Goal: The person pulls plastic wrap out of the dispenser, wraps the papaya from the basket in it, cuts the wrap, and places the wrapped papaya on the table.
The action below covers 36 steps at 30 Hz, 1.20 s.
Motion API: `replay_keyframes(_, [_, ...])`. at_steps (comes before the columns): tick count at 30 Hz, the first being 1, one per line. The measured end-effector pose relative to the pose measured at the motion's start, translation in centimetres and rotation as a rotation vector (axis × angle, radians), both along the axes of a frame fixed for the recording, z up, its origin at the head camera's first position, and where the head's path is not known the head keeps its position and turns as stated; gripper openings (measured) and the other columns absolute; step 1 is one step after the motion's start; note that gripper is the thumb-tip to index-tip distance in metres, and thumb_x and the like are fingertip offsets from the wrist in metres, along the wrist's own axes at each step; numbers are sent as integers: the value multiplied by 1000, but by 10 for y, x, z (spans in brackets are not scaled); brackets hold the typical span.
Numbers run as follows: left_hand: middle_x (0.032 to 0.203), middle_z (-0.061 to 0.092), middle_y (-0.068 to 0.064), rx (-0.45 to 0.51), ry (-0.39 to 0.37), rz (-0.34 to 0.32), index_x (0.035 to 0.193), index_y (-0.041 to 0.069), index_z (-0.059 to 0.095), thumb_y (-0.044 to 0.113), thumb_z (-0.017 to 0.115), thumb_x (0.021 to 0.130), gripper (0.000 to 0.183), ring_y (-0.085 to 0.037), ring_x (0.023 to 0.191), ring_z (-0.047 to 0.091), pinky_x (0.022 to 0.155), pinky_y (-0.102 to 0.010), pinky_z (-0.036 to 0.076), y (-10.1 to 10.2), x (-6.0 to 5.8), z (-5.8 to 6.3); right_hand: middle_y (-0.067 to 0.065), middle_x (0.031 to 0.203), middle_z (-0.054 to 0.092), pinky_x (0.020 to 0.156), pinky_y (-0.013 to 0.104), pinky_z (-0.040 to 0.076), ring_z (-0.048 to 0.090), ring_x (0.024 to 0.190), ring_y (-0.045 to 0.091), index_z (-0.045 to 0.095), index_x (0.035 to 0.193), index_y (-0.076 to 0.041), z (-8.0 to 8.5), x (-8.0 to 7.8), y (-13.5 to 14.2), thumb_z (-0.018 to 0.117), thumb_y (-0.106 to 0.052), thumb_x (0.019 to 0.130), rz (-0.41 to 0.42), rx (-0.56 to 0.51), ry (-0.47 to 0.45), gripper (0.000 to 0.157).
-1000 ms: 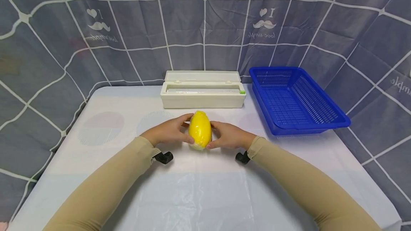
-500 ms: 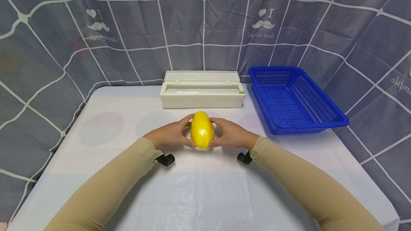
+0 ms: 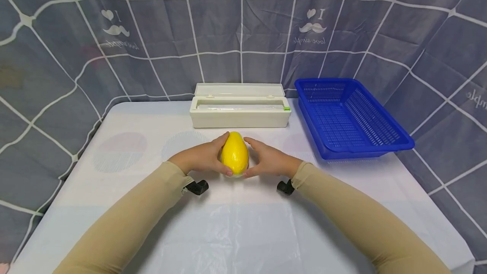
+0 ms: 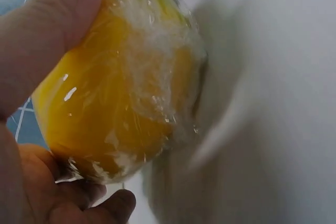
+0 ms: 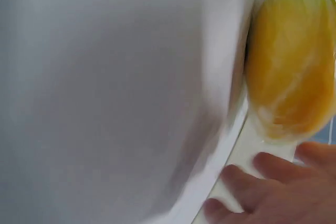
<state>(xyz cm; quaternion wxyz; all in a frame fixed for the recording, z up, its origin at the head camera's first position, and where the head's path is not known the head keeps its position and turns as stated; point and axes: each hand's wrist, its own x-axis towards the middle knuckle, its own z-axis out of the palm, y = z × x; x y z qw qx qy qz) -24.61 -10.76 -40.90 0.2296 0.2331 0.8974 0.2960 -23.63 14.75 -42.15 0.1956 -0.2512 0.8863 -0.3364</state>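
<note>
A yellow oval fruit [image 3: 234,154], mango-like and wrapped in clear cling film, is at the middle of the table. My left hand [image 3: 205,156] grips its left side, thumb at the near end and fingers at the far side. Crinkled film bunches on the fruit [image 4: 115,93] in the left wrist view. On the other side my right hand [image 3: 273,160] curves loosely, its fingers parted from the fruit. The right wrist view has that hand's spread fingers [image 5: 278,169] below the wrapped fruit [image 5: 291,61], with a gap between. Whether the fruit touches the table is unclear.
Behind the fruit stands a white cling film dispenser [image 3: 240,118], its lid raised and a green slider [image 3: 287,108] at its right end. A blue plastic basket [image 3: 351,126] sits at the back right. Grey checked curtains [image 3: 213,24] surround the white-covered table [image 3: 236,231].
The fruit has turned between my hands, then shifted slightly left with my left hand. The fingers of my right hand have come away from it.
</note>
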Motion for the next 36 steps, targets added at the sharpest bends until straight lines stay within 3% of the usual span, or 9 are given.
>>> replay_keyframes(4, [176, 21, -14, -12, 6, 27, 171, 14, 0, 54, 91, 76, 137, -33, 156, 36, 129, -58, 25, -3, 1, -3, 13, 176, 20, 132, 49, 21, 26, 162, 29, 7, 170, -10, -2, -1, -1, 89, -44, 84, 24, 83, -31, 124])
replay_keyframes(8, [176, 19, -11, 47, -10, 25, 171, 16, -1, 54, 92, 75, 139, -32, 158, 33, 130, -58, 23, -1, 3, -7, 10, 170, 38, 130, 50, 27, 36, 158, 28, 22, 168, -12, -2, 0, -1, 90, -42, 84, 33, 54, 14, 112])
replay_keyframes(11, [177, 17, -9, 66, -1, 11, 170, 15, -3, 56, 91, 75, 141, -29, 158, 33, 130, -56, 24, 3, 5, -11, 9, 168, 40, 129, 51, 29, 38, 157, 27, 26, 167, -13, 1, 1, 2, 92, -39, 82, 3, 43, 50, 111])
replay_keyframes(22, [176, 19, -11, -16, 52, -20, 170, 15, -5, 68, 85, 75, 141, -34, 157, 35, 130, -56, 26, 12, 6, -18, 17, 169, 37, 130, 55, 27, 35, 157, 34, 14, 169, -8, 14, -1, 15, 92, -42, 81, -6, 94, 70, 123])
replay_keyframes(28, [178, 5, -9, 4, 58, -8, 170, 15, -5, 68, 86, 73, 144, -32, 163, 21, 131, -57, 20, 14, 4, -12, 17, 175, 19, 131, 57, 19, 21, 163, 36, 12, 170, -7, 12, -9, 19, 92, -47, 79, 14, 30, -7, 127])
replay_keyframes(36, [176, 22, -5, 55, -29, 6, 171, 22, -2, 61, 88, 76, 137, -26, 156, 36, 131, -54, 25, 15, 3, -18, 12, 177, 9, 133, 52, 16, 18, 164, 28, 1, 170, -9, 6, -13, 15, 91, -51, 78, 70, 34, -69, 135])
